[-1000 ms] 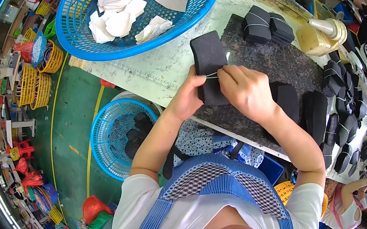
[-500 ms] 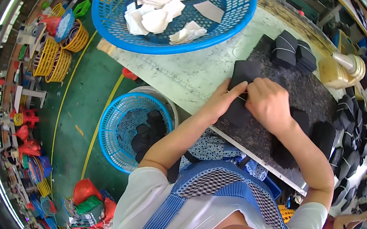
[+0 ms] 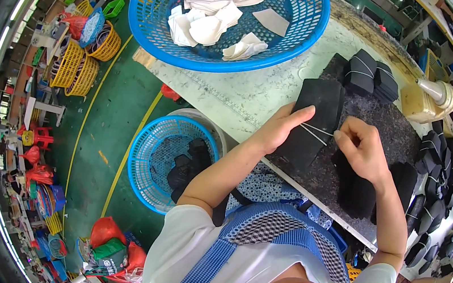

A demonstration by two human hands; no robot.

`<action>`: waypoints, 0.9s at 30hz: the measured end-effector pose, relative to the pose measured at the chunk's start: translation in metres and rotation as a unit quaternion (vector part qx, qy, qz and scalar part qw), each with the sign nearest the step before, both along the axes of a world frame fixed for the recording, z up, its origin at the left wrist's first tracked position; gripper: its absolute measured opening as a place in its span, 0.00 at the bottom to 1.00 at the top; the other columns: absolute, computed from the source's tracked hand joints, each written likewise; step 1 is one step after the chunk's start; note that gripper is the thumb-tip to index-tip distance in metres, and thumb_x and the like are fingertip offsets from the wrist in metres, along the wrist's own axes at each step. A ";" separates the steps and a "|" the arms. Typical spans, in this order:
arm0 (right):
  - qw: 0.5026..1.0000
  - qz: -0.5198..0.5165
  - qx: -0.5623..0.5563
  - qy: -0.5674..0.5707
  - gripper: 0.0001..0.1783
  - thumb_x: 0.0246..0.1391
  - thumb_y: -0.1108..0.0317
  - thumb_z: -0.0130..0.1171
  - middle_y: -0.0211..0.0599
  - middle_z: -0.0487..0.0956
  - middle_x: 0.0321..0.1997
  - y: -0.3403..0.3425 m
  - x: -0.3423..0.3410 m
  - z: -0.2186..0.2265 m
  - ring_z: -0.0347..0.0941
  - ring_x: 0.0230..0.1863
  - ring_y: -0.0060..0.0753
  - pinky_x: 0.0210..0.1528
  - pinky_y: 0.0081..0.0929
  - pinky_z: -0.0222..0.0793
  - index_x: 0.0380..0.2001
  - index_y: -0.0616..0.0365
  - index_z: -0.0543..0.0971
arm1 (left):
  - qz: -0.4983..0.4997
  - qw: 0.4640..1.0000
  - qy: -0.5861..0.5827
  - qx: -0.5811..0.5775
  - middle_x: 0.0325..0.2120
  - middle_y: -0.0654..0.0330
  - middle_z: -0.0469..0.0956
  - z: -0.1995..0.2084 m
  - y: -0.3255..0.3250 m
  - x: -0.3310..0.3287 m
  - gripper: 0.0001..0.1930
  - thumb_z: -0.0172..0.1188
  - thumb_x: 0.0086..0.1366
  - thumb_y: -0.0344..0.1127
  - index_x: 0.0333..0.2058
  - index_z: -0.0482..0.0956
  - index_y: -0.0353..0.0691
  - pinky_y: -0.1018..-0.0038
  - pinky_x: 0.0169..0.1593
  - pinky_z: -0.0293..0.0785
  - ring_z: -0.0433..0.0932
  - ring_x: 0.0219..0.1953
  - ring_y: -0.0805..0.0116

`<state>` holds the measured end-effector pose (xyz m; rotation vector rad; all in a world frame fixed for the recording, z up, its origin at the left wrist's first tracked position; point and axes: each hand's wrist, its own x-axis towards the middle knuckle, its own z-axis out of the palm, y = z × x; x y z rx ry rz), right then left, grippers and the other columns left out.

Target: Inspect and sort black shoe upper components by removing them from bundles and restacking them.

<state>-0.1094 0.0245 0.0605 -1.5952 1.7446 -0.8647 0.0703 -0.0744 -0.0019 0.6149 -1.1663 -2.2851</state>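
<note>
My left hand (image 3: 281, 127) clasps a thick stack of black cut pieces (image 3: 315, 114) lying on a dark mat (image 3: 380, 123) on the worktable. A pale rubber band (image 3: 315, 130) crosses the stack. My right hand (image 3: 361, 149) pinches that band at the stack's right edge, stretching it over the pieces. Two banded black bundles (image 3: 368, 74) sit just beyond the stack.
A large blue basket (image 3: 294, 36) of white cut pieces stands at the table's far left. A smaller blue basket (image 3: 144, 159) with black bundles sits on the green floor below. Several black bundles (image 3: 434, 169) line the right side. A yellow tape dispenser (image 3: 432, 100) stands behind.
The view has tilted, so the table sits lower in frame. My hands have stayed on the black stack, and the rubber band now lies stretched across its middle.
</note>
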 end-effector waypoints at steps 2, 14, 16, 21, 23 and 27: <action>1.000 0.000 0.001 0.003 0.10 0.48 0.70 0.59 0.38 0.67 0.18 0.005 -0.004 -0.004 0.63 0.19 0.29 0.22 0.28 0.59 0.21 0.63 0.69 | -0.015 1.000 -0.005 0.007 0.44 0.58 0.75 -0.001 -0.004 -0.004 0.25 0.52 0.66 0.46 0.52 0.68 0.30 0.77 0.45 0.72 0.74 0.43 0.74; 0.972 0.024 -0.220 0.073 0.07 0.38 0.72 0.63 0.37 0.73 0.22 0.025 0.010 -0.015 0.72 0.31 0.41 0.32 0.32 0.70 0.19 0.59 0.74 | 0.085 0.995 -0.033 -0.033 0.42 0.56 0.78 -0.026 -0.016 -0.016 0.22 0.47 0.68 0.47 0.49 0.72 0.33 0.70 0.46 0.76 0.79 0.41 0.67; 0.950 0.066 -0.290 0.093 0.07 0.37 0.73 0.63 0.36 0.73 0.22 0.030 0.021 -0.026 0.72 0.35 0.42 0.34 0.33 0.71 0.19 0.59 0.73 | 0.086 0.991 0.003 0.103 0.43 0.56 0.78 -0.022 -0.016 -0.023 0.23 0.45 0.68 0.49 0.49 0.72 0.35 0.68 0.47 0.75 0.78 0.43 0.65; 0.936 0.023 -0.303 0.176 0.09 0.36 0.72 0.63 0.35 0.72 0.22 0.036 0.032 -0.029 0.71 0.37 0.43 0.35 0.35 0.70 0.20 0.58 0.72 | 0.146 0.972 0.070 0.168 0.44 0.59 0.76 -0.019 -0.001 -0.040 0.21 0.45 0.69 0.50 0.50 0.71 0.39 0.67 0.49 0.72 0.76 0.44 0.66; 0.929 0.074 -0.297 0.209 0.08 0.36 0.71 0.62 0.33 0.70 0.22 0.048 0.034 -0.039 0.71 0.36 0.39 0.34 0.33 0.69 0.21 0.57 0.72 | 0.302 0.910 0.105 0.262 0.44 0.61 0.77 -0.026 -0.011 -0.047 0.20 0.45 0.68 0.51 0.47 0.73 0.44 0.64 0.49 0.72 0.76 0.45 0.65; 0.944 0.086 -0.251 0.195 0.09 0.33 0.70 0.60 0.34 0.67 0.21 0.073 0.024 -0.038 0.70 0.29 0.38 0.32 0.31 0.68 0.18 0.56 0.69 | 0.199 0.938 0.127 0.252 0.47 0.61 0.75 -0.032 -0.025 -0.032 0.19 0.48 0.68 0.48 0.49 0.73 0.44 0.64 0.53 0.70 0.74 0.49 0.65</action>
